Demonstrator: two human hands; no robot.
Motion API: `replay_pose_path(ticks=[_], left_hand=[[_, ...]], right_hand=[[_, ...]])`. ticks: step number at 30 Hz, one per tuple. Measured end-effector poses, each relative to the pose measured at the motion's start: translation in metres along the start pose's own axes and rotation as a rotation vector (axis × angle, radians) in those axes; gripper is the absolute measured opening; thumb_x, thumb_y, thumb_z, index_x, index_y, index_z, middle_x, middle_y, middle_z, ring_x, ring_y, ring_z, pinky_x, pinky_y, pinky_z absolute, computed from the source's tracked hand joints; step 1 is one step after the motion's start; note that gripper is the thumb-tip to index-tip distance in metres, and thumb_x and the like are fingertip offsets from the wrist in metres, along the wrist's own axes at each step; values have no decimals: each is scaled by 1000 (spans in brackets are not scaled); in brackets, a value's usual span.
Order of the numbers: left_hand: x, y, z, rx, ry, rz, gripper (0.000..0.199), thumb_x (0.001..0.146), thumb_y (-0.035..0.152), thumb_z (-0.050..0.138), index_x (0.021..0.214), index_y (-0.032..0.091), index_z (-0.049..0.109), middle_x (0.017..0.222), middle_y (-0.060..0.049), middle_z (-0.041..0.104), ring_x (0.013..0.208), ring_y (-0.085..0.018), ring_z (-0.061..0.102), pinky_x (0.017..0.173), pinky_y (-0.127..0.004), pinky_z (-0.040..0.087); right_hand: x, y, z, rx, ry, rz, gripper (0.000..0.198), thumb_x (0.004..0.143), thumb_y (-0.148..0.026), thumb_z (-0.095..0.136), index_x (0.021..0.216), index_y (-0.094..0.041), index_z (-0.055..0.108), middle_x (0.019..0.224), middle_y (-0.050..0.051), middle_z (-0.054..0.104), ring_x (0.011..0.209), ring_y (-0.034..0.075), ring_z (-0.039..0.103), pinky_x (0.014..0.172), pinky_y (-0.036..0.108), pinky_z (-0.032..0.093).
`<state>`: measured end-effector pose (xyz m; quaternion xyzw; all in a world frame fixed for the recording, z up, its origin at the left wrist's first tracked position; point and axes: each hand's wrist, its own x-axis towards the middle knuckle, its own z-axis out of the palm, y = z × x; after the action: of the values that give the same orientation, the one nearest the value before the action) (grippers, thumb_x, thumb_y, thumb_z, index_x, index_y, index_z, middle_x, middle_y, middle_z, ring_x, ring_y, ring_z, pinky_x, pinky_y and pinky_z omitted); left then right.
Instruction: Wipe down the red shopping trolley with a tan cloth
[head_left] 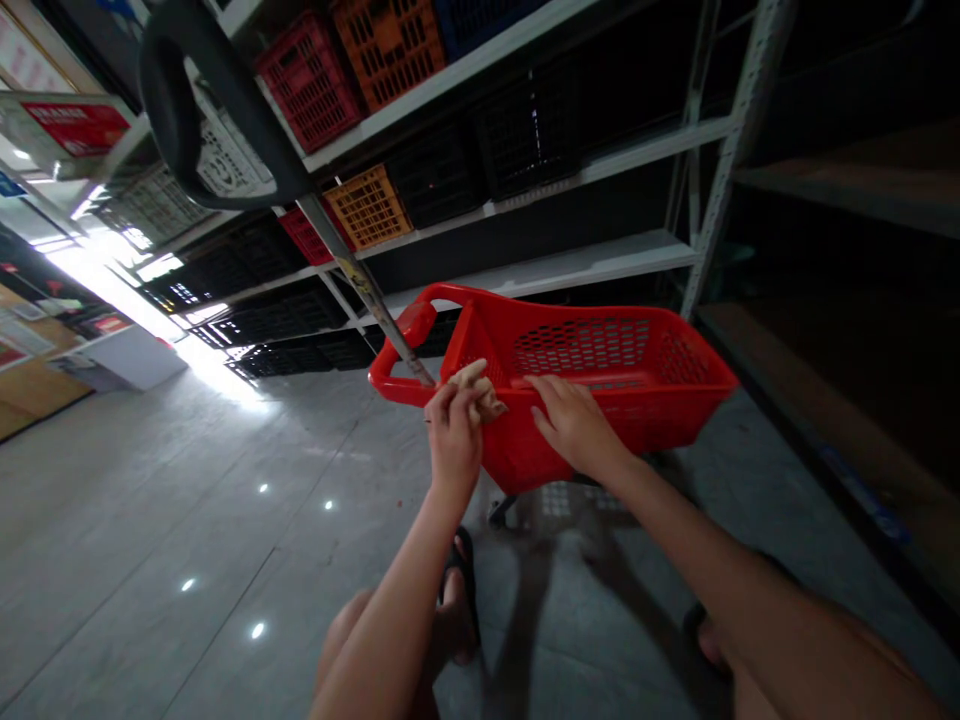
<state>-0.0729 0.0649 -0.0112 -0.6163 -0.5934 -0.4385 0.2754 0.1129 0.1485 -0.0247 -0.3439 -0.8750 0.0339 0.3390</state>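
Observation:
A red plastic shopping cart point(600, 340) with perforated walls stands in front of me on the floor. My left hand point(454, 425) is closed on a crumpled beige cloth point(484, 392), against the cart's near rim by its handle end. Farther along that rim, my right hand point(576, 422) grips the edge, fingers over the top and thumb on the outer side. A metal pole point(367, 290) rises at a slant from the cart's left end to a black loop handle point(225, 110).
Shelving point(637, 262) behind the cart holds red, black and orange crates point(371, 207). Another dark shelf point(832, 430) stands close on the right. Grey floor point(225, 510) stretches to the left, towards a white counter point(124, 355). My sandalled foot point(457, 590) is below the cart.

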Motion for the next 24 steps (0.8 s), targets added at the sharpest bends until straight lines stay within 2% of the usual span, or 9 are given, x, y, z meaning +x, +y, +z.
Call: replay_pose_path(ticks=[2,5,8,11,14,16,18,20,24], left_hand=[[-3,13,13,42,-94,32,30,99,18,47,126,22,61,128,-14,61,120,-26,55,104,-45,47],[10,31,28,103,-244,75,34,98,14,47,128,20,61,124,-13,67,115,-26,56,104,-45,46],[24,53,48,90,-506,250,44,97,10,44,139,13,53,120,-14,69,110,-25,58,102,-42,47],[31,80,71,60,-674,401,48,98,11,41,146,7,46,124,-16,68,110,-25,57,98,-40,49],[36,95,86,29,-716,509,44,100,11,37,141,10,51,133,-15,65,115,-24,56,99,-38,48],[40,92,85,64,-724,548,36,101,13,37,129,12,59,124,-14,67,113,-24,56,99,-37,47],[43,78,75,145,-725,548,27,102,18,41,117,14,63,110,-13,69,110,-25,57,96,-38,48],[47,56,57,234,-722,553,21,101,21,47,113,15,63,104,-11,69,107,-26,58,92,-38,48],[61,6,8,358,-724,568,23,100,19,49,118,15,61,107,-9,70,107,-26,59,95,-38,47]], right_hand=[[-2,11,-8,-113,-30,66,42,99,-24,44,136,-10,56,128,16,66,118,30,58,102,42,40],[-5,33,-19,-265,-93,190,38,99,-34,47,124,-10,64,119,17,70,111,32,61,100,44,39],[-9,52,-24,-311,-214,240,39,101,-39,44,117,-11,67,115,18,72,109,33,63,98,44,40],[-11,64,-24,-283,-298,238,36,102,-30,41,119,-10,66,115,18,72,109,29,65,95,40,42],[-12,72,-26,-258,-321,207,34,99,-19,40,121,-9,65,112,19,73,108,25,66,96,36,42],[-12,77,-28,-248,-333,194,33,99,-18,40,118,-9,66,112,19,73,108,25,66,96,35,42],[-11,82,-31,-246,-353,185,33,99,-18,38,114,-10,67,114,18,73,109,26,66,97,36,43],[-10,85,-33,-237,-382,173,34,100,-17,36,112,-10,67,115,18,73,109,26,67,96,36,44],[-6,88,-32,-187,-453,180,32,98,-15,37,109,-12,67,115,17,73,110,26,67,92,35,45]])
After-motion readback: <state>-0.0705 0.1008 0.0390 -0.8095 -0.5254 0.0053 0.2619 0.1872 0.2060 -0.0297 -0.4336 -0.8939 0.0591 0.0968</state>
